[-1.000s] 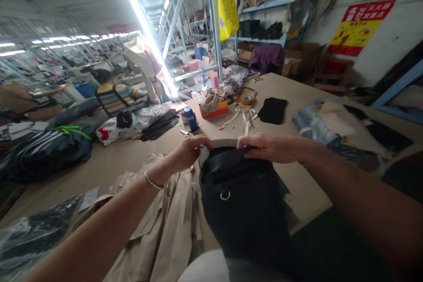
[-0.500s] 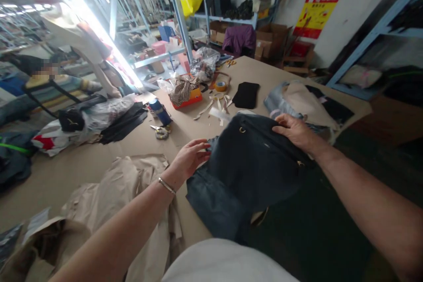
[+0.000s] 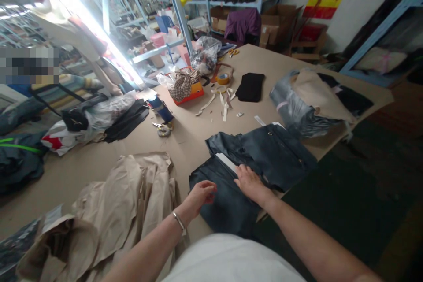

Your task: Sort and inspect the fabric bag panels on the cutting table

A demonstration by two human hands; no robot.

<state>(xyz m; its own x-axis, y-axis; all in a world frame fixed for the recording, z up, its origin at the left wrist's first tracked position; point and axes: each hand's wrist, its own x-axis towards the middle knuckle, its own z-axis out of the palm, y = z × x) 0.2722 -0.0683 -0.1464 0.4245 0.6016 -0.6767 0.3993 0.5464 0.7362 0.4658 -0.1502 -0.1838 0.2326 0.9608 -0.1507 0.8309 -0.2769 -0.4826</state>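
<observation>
Dark blue-grey cloth lies spread at the table's front edge. Its near part is a dark panel [image 3: 214,194], and its far part is a dark piece with a zip and a metal eyelet [image 3: 280,154]. A white strip [image 3: 227,163] shows along the near panel. My right hand [image 3: 251,183] rests open on the cloth at the strip's lower end, fingers stretched out. Just over the near panel's left side, my left hand [image 3: 201,194] has its fingers curled in, with nothing visible in them. Whether it touches the cloth I cannot tell.
Beige garments [image 3: 128,202] lie to the left. Snips [image 3: 163,129] and a blue cylinder [image 3: 160,109] stand beyond. Farther back are an orange box [image 3: 188,92], yellow tape [image 3: 223,78] and a black panel [image 3: 250,87]. A plastic-wrapped bundle [image 3: 294,105] sits at right.
The zipped dark piece, held up by my right hand before, now lies flat on the table. My right hand has let it go and moved left and nearer; the white strip has come into view.
</observation>
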